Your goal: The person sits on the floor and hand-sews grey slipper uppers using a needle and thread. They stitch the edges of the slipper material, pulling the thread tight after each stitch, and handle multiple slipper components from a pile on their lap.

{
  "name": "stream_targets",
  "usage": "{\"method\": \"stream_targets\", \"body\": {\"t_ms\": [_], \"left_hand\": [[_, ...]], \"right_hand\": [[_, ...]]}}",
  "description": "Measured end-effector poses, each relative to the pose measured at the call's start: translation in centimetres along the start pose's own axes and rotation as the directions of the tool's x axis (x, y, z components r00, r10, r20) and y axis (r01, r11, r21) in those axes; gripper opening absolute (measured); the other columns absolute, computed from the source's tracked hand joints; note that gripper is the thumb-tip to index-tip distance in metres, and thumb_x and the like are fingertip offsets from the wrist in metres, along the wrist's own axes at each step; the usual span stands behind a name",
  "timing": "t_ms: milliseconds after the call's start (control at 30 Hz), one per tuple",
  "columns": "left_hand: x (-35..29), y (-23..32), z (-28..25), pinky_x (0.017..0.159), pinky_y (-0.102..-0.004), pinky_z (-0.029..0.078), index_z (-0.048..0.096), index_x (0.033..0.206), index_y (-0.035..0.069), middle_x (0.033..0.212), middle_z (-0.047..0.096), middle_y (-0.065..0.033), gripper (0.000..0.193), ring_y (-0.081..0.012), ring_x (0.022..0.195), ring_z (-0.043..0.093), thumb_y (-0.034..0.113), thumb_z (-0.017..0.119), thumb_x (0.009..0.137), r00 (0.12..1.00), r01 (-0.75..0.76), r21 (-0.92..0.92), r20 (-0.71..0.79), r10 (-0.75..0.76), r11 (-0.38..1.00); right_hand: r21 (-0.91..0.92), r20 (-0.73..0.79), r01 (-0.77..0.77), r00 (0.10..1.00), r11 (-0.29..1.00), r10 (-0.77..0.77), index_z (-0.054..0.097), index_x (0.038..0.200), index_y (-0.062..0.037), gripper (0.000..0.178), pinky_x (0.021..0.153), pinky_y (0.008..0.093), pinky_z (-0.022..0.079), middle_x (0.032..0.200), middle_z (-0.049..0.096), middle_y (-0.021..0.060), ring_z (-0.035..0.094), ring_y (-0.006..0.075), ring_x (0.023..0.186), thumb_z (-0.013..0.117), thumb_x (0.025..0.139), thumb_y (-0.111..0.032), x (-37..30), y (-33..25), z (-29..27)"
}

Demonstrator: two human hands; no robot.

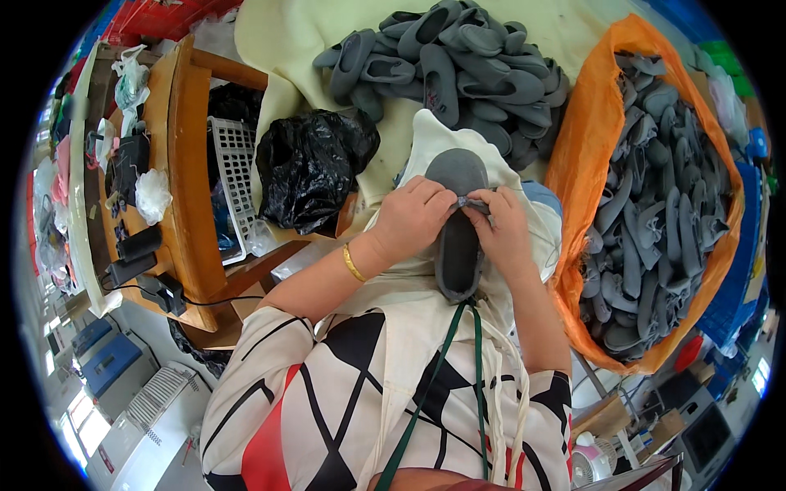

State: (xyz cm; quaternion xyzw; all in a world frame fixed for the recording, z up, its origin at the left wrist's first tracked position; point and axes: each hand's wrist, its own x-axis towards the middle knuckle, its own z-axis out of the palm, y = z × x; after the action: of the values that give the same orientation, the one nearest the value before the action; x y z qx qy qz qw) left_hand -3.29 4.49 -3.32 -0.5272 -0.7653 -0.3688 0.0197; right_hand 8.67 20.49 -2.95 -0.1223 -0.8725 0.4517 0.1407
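A grey slip-on shoe (pixel 457 170) lies sole-down on the cream apron over my lap, its rounded toe pointing away from me and its dark opening toward me. My left hand (pixel 415 214) and my right hand (pixel 501 229) meet at the front edge of that opening. Between their pinched fingertips is a small grey strip (pixel 471 202) that looks like a bow. My left fingers close on its left side, my right thumb and fingers on its right. Where the strip joins the shoe is partly hidden by my fingers.
Beyond my lap, many grey shoes (pixel 483 69) are heaped on a pale sheet (pixel 282 37). An orange sack (pixel 565 176) at my right holds more, several with bows. To the left are a black plastic bag (pixel 307 168), a white basket (pixel 237 176) and a wooden table (pixel 187 155).
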Motion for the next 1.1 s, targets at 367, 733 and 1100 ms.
{"method": "stream_targets", "body": {"t_ms": [367,733,1100], "left_hand": [[0.2,-1.7,-0.9,0.077,-0.0438,0.051,0.066,0.093,0.008,0.094,0.066,-0.0142,0.022,-0.0343,0.090,0.065,0.027,0.070,0.083,0.903,0.385,-0.274,0.310,-0.299,0.881],[0.9,-1.5,-0.7,0.053,-0.0317,0.050,0.061,0.097,0.002,0.075,0.065,-0.0074,0.025,-0.0164,0.060,0.063,0.027,0.066,0.094,0.595,0.790,-0.538,0.559,-0.578,0.293],[0.3,-2.4,1.5,0.057,-0.0283,0.049,0.060,0.090,0.002,0.075,0.066,-0.0041,0.022,-0.0100,0.062,0.061,0.022,0.070,0.092,0.701,0.695,-0.565,0.392,-0.596,0.445]], "right_hand": [[-0.006,0.081,-0.155,0.985,0.988,0.155,0.061,0.090,-0.0005,0.018,0.065,0.0405,0.045,0.080,0.058,0.0149,0.055,0.0315,0.070,0.070,0.088,-0.016,0.5,-2.3,0.5],[-0.618,0.047,0.112,0.993,0.778,-0.106,0.054,0.075,-0.0008,0.020,0.064,0.0432,0.046,0.072,0.056,0.0139,0.057,0.0348,0.070,0.063,0.090,-0.011,0.3,-1.4,-2.5],[0.963,0.128,-0.025,0.919,-0.269,0.373,0.051,0.074,-0.0108,0.042,0.069,0.0339,0.049,0.067,0.052,-0.0002,0.049,0.0150,0.063,0.046,0.107,-0.037,1.9,-0.2,1.5]]}}
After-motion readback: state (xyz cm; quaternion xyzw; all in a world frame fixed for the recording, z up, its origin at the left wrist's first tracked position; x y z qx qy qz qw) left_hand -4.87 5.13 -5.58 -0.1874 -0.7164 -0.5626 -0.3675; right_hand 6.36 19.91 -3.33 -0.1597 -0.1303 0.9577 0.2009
